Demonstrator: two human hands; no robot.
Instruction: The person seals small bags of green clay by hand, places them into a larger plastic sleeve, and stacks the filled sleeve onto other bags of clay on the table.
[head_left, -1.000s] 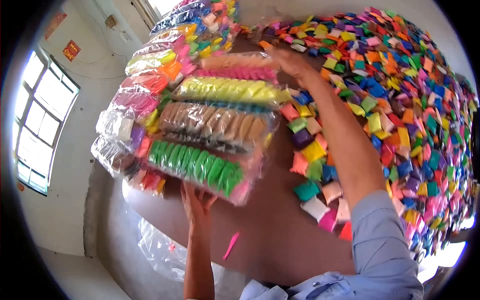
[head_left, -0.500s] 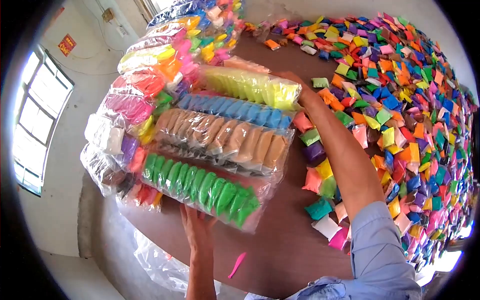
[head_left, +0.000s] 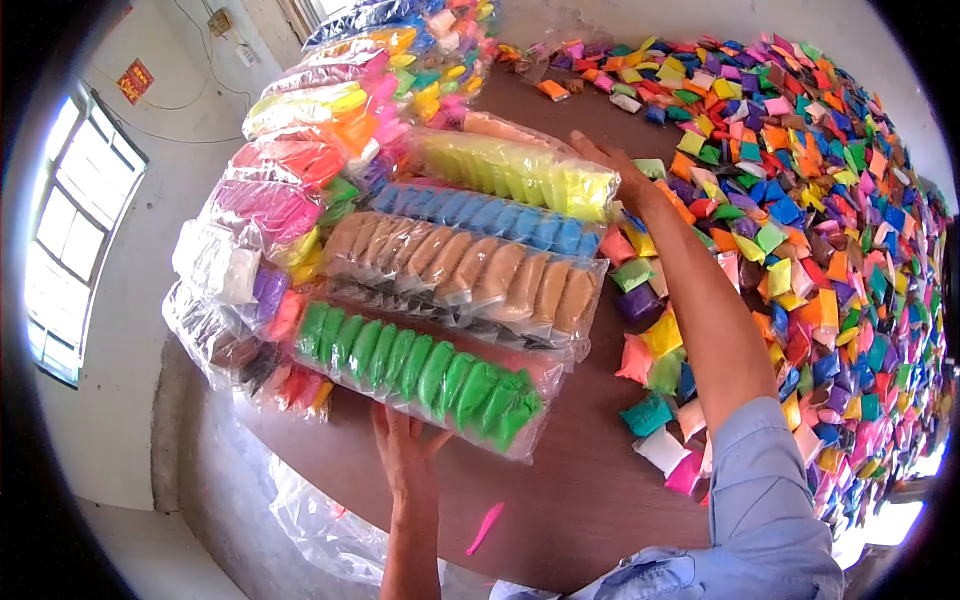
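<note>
A stack of clear plastic bags stands before me, each with a row of small coloured packets inside. The green-packet bag (head_left: 420, 375) lies nearest, with the brown-packet bag (head_left: 465, 275), the blue-packet bag (head_left: 490, 218) and the yellow-packet bag (head_left: 520, 175) behind it. My left hand (head_left: 408, 450) is at the near edge of the green bag, thumb spread and fingers pointing up, their tips partly hidden by it. At the far right end of the yellow bag, my right hand (head_left: 612, 168) is open with fingers stretched out; a peach-packet bag (head_left: 515, 130) lies close by.
More bagged rows (head_left: 290, 160) are piled at the left and back. A large heap of loose coloured packets (head_left: 790, 230) covers the right side of the brown table (head_left: 590, 480). A pink plastic tool (head_left: 486, 528) lies near the front edge. Clear plastic sheeting (head_left: 325, 525) is below left.
The near bags have shifted slightly right. My right hand's fingers, earlier mostly hidden behind the yellow bag, now show stretched out. My left hand has moved a little right with the green bag.
</note>
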